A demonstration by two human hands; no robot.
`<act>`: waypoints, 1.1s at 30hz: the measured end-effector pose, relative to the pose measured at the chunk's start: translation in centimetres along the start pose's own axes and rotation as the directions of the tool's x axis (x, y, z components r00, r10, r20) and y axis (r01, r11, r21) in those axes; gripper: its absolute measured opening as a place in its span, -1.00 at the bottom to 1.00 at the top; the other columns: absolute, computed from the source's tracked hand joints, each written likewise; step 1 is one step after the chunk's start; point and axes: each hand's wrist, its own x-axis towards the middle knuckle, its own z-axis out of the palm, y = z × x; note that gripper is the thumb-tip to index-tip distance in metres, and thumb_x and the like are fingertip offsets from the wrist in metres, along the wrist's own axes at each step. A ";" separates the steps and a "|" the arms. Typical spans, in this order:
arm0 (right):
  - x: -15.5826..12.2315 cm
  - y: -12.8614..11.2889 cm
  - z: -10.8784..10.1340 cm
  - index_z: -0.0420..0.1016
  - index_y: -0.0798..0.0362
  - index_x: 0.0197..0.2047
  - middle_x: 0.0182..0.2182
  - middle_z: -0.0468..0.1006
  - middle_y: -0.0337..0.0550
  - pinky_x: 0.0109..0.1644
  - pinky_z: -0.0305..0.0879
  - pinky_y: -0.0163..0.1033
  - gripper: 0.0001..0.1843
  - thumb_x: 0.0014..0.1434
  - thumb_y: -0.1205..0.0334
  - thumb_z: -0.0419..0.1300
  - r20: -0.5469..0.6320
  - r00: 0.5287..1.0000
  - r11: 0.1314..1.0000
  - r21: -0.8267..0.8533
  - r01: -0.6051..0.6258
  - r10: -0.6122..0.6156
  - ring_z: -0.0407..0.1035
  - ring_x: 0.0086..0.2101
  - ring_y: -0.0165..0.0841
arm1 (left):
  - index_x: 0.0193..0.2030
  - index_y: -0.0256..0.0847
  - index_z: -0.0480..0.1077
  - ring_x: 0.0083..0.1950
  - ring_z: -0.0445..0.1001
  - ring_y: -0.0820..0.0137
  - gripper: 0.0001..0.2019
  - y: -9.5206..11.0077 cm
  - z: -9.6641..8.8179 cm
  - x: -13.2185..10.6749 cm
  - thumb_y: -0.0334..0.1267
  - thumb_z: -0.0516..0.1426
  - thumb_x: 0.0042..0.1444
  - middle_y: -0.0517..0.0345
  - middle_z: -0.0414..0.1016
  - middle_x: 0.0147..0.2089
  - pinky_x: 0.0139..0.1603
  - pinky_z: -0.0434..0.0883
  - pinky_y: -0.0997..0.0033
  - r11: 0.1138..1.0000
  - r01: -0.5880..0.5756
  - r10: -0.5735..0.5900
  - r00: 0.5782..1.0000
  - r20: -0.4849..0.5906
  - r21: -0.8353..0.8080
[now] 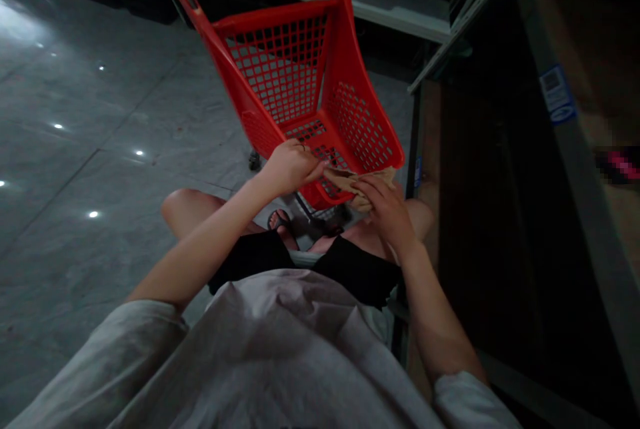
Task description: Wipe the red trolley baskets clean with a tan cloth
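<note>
A red plastic shopping cart [295, 69] with lattice walls stands right before my knees, its near rim between my two hands. My right hand [384, 207] is closed over a crumpled tan cloth [363, 202] at the cart's near right corner, fingers pressing it against the rim. At the cloth's left end, my left hand [293, 165] is curled, with thumb and fingertips pinching its edge beside the near left rim. Whether the left fingers also touch the plastic is hard to see. The cart's basket holds nothing that I can make out.
Grey tiled floor [100, 169] with light reflections stretches to the left. Dark shelving [500, 215] with wooden boards runs close on the right, carrying a blue-and-white label [557, 94]. A pale metal shelf edge [400, 19] crosses behind the cart. A small caster [255, 161] shows beneath it.
</note>
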 end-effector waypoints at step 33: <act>10.3 2.1 -7.0 0.64 0.01 0.01 -0.03 0.69 -0.04 -0.15 0.33 -0.24 -0.54 0.13 0.50 0.10 0.746 0.665 0.997 -0.025 0.079 -0.034 0.56 -0.12 -0.22 | -0.19 -0.25 0.69 -0.15 0.65 0.15 -0.48 0.8 -2.9 3.7 -0.05 -0.06 0.44 -0.13 0.68 -0.28 -0.19 0.36 0.32 0.981 0.169 -0.191 0.905 0.380 0.093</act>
